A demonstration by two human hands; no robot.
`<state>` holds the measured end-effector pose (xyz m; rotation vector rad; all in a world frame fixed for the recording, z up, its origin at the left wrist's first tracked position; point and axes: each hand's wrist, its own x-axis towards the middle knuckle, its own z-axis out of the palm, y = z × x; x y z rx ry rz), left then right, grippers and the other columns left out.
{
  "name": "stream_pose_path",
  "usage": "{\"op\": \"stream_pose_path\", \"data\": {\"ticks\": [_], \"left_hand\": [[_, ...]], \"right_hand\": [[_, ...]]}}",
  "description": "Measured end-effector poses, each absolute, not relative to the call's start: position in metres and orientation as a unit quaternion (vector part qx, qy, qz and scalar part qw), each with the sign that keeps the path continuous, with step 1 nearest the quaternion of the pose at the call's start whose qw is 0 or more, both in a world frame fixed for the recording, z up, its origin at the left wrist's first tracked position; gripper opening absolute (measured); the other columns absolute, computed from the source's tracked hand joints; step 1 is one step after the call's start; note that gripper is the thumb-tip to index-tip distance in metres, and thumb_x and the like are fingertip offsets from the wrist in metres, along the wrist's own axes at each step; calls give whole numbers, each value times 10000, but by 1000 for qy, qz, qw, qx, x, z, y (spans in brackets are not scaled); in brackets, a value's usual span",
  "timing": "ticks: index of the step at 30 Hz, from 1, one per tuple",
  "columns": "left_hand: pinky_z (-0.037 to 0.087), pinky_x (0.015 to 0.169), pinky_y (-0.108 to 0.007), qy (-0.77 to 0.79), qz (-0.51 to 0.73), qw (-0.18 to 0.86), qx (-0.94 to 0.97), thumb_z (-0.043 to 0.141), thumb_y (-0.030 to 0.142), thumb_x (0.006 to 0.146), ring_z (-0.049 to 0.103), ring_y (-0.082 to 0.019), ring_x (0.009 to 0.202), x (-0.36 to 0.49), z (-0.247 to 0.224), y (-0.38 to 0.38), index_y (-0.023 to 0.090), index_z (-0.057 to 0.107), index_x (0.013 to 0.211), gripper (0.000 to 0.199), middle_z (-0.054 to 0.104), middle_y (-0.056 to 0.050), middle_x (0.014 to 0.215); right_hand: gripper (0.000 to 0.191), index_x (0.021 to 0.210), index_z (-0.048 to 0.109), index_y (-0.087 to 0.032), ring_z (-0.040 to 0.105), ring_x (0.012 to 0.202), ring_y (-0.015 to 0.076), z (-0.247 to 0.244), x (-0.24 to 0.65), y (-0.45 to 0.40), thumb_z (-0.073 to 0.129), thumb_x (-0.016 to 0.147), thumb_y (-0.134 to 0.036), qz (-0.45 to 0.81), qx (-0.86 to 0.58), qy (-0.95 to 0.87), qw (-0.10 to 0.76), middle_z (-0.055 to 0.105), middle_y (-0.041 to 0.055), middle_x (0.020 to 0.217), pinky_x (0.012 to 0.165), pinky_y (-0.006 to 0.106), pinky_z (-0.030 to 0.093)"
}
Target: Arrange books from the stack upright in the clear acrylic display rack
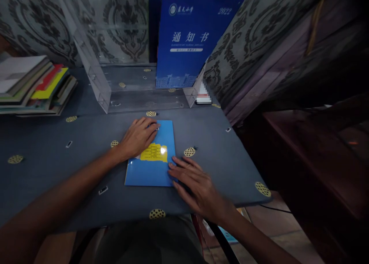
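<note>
Watching remotely, I had the blue booklet (150, 175) end-on in front of the clear rack (96, 79), left hand (141, 135) atop its rack-side end, right hand (197, 183) farther out touching its edge, fingers loosely extended, both gripping nothing.

From here I can read "通知书", "2022" and "ELEMENTARY SCHOOL" on the standing blue booklet (193, 42); on the flat blue book (153, 154), the print is too small.
</note>
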<state>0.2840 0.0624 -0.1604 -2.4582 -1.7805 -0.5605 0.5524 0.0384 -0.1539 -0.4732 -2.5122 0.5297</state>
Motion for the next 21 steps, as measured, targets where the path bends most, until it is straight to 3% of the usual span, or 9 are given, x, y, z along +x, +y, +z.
{"op": "stream_pose_path", "data": {"ticks": [5, 10, 13, 21], "left_hand": [[430, 879, -414, -575, -185, 21, -797, 381, 282, 1033, 568, -263, 1099, 284, -160, 62, 187, 625, 1238, 333, 660, -99, 1214], [433, 863, -409, -574, -189, 30, -796, 383, 283, 1035, 572, -264, 1073, 284, -160, 62, 169, 629, 1220, 328, 662, -100, 1208], [431, 873, -413, -571, -196, 30, -797, 384, 277, 1036, 570, -263, 1075, 284, -161, 62, 157, 628, 1217, 327, 662, -105, 1207], [426, 874, -404, -559, -207, 23, -803, 412, 261, 1029, 580, -270, 1082, 283, -160, 62, 129, 638, 1215, 321, 668, -124, 1201]], "right_hand": [[292, 1258, 636, -171, 600, 1296, 234, -143, 535, 24, 523, 990, -197, 203, -137, -937, 248, 712, 112, 1270, 1166, 528, 415], [550, 1448, 468, -133, 380, 1474, 232, -139, 492, 2, 549, 992, -430, 206, -35, -972, 108, 467, 119, 1550, 1259, 492, 250], [695, 1504, 379, -84, 272, 1522, 254, -144, 479, -5, 552, 975, -502, 191, -15, -979, 74, 365, 160, 1603, 1273, 507, 185], [757, 1550, 279, -67, 182, 1548, 264, -158, 505, -7, 512, 989, -518, 179, -72, -979, 58, 307, 187, 1626, 1275, 535, 150]]}}
